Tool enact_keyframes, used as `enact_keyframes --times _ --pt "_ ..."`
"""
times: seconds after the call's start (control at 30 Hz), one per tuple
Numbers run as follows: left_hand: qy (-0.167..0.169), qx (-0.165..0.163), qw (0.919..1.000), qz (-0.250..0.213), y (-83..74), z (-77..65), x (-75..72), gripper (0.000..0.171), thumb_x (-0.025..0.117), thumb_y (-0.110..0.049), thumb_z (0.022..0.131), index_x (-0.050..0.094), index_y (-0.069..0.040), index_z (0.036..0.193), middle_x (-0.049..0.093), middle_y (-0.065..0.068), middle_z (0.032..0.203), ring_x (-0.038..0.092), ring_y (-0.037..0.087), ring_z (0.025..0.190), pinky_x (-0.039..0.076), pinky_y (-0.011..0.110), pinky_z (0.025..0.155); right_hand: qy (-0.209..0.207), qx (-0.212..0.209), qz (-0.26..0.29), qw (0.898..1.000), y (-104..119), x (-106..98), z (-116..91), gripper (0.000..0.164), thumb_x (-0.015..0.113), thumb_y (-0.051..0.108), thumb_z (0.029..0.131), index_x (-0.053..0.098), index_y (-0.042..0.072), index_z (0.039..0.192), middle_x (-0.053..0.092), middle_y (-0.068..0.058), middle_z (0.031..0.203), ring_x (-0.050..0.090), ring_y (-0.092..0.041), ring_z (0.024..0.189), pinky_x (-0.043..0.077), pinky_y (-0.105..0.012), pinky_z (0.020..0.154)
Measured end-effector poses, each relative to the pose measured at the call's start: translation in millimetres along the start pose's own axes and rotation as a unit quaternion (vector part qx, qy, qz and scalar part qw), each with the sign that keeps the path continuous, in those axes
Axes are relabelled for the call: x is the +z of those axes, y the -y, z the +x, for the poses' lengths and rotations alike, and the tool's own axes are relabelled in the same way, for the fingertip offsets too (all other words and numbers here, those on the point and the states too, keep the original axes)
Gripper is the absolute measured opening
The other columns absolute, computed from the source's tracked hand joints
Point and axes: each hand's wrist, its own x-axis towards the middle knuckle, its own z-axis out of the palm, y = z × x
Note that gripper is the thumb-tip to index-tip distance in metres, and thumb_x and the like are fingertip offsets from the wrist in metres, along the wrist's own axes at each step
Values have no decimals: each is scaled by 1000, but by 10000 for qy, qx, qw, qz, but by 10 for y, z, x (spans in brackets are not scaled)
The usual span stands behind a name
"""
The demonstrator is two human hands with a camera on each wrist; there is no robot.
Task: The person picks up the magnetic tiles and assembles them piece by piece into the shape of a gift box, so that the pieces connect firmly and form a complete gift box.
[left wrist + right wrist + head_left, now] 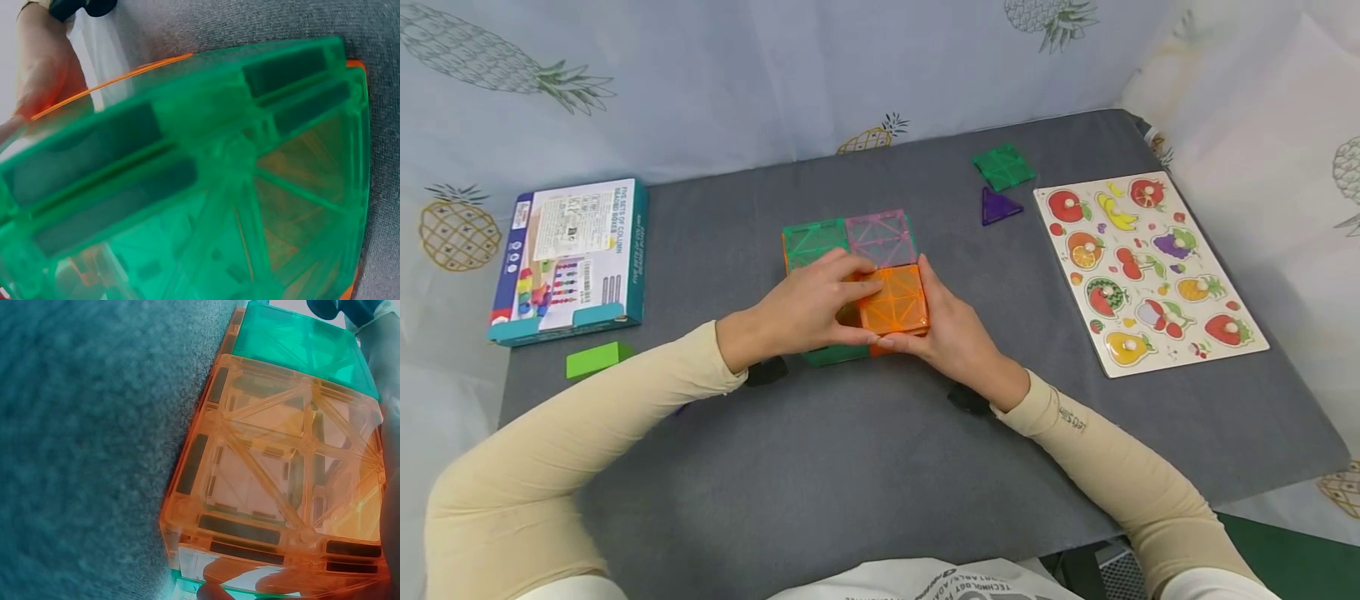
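A block built of see-through magnetic tiles stands mid-table. On its top, in the head view, lie a green tile (815, 237), a pinkish-purple tile (882, 239) and an orange tile (898, 302). My left hand (805, 307) pinches the left side of the orange tile, fingers over its top and thumb at the near edge. From the right, my right hand (961, 332) holds the same tile, fingers along its side and thumb in front. The left wrist view is filled by a green tile wall (219, 187). An orange wall (269, 469) fills the right wrist view.
At the left lie a boxed toy set (572, 258) and a light green block (598, 360). A purple triangle tile (998, 207) and a green square tile (1004, 167) lie at the back right, beside a fruit puzzle board (1150, 279). A curtain borders the table behind.
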Motion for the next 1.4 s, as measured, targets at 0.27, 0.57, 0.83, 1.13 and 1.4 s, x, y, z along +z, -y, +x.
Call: enact_keyframes --times 0.27,0.57,0.83,1.13,1.4 --pt "-105 -110 9999 -1 2 8 17 67 80 -50 71 69 -5 119 61 11 121 52 25 102 49 36 84 -25 -30 -48 10000 -1 2 0 117 68 60 74 7 1 154 41 -22 145 60 -35 107 53 -46 88" --pt "-363 -626 9965 -428 -43 45 31 72 85 -46 57 71 -6 115 60 10 116 50 26 100 47 37 83 -25 93 21 10000 -1 -11 10 115 69 58 75 9 1 154 49 -20 137 60 -32 100 53 -45 85" --pt "180 -1435 9849 -952 -54 109 15 74 88 -42 63 62 -17 127 44 8 121 35 30 111 33 44 90 59 198 147 9997 -10 -3 14 115 65 65 76 7 4 155 46 -20 140 59 -31 98 52 -45 84" --pt "308 -1771 9786 -1001 -19 54 32 79 83 -47 69 50 -24 137 29 11 144 19 37 133 19 57 108 340 124 1526 9876 -34 3 32 109 70 49 82 -4 20 156 33 -12 148 51 -23 114 49 -41 94" --pt "-1015 -2343 9515 -1718 112 -337 95 109 52 -77 72 20 -14 155 2 13 160 1 35 147 15 64 113 416 172 1648 9853 -23 -25 40 105 67 49 85 -4 16 156 29 -11 152 51 -23 111 44 -42 99"
